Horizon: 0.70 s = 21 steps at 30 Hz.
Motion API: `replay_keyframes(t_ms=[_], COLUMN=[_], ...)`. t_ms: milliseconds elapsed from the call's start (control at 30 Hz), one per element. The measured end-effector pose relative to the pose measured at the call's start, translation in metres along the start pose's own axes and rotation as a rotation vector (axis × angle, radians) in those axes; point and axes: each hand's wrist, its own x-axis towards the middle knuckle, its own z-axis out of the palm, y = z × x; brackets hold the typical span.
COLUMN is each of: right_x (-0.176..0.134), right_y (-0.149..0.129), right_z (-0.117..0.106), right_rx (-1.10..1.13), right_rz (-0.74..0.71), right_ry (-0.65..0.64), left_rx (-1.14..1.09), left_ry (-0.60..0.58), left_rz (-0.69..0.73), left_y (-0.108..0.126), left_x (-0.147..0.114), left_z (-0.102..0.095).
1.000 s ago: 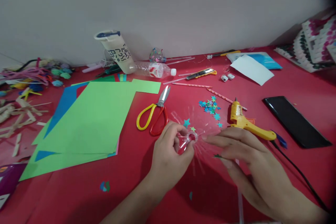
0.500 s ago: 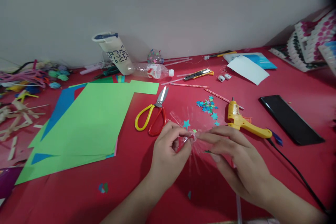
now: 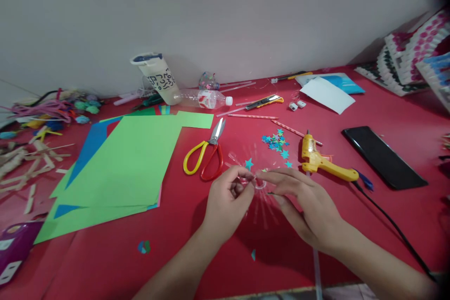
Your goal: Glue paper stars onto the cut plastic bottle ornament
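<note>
My left hand (image 3: 230,194) is closed, thumb and forefinger pinching the rim of a clear plastic bottle top cut into strips (image 3: 260,213). Its strips fan out over the red table, and a blue star (image 3: 249,164) shows on one of them. Opposite, my right hand (image 3: 304,199) has its fingertips at the ring-shaped rim. Between its thumb and fingers is a small dark flat piece (image 3: 271,192), too small to name for sure. Just beyond the hands lies a pile of paper stars (image 3: 276,143). Scissors (image 3: 211,150) with yellow and red handles rest left of them.
A yellow glue gun (image 3: 321,161) with a black cord lies to the right, beside a phone (image 3: 383,157). Green paper sheets (image 3: 119,164) cover the left. Behind are a plastic bottle (image 3: 207,99), a tilted cup (image 3: 158,77) and a box cutter (image 3: 265,102). A glue stick (image 3: 317,274) lies near the front edge.
The view has shifted slightly. My right fingertips have come closer to my left fingers at the plastic rim, and more of the ring now shows below them.
</note>
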Motion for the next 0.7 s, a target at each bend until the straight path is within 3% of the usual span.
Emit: replay_keyframes(t_ms=[267,700], right_x=[-0.0056,-0.0076], right_y=[-0.0017,-0.0022], right_z=[-0.0001,-0.0005], right_rx=[-0.039,-0.152], right_rz=[-0.036,-0.039], right_ry=[0.033,0.050], left_rx=[0.087,0.093], left_ry=[0.019,0.040], left_rz=[0.125,0.188], left_y=[-0.0013,-0.0036], left_x=[-0.0007,-0.0006], left_z=[0.0069,0.0091])
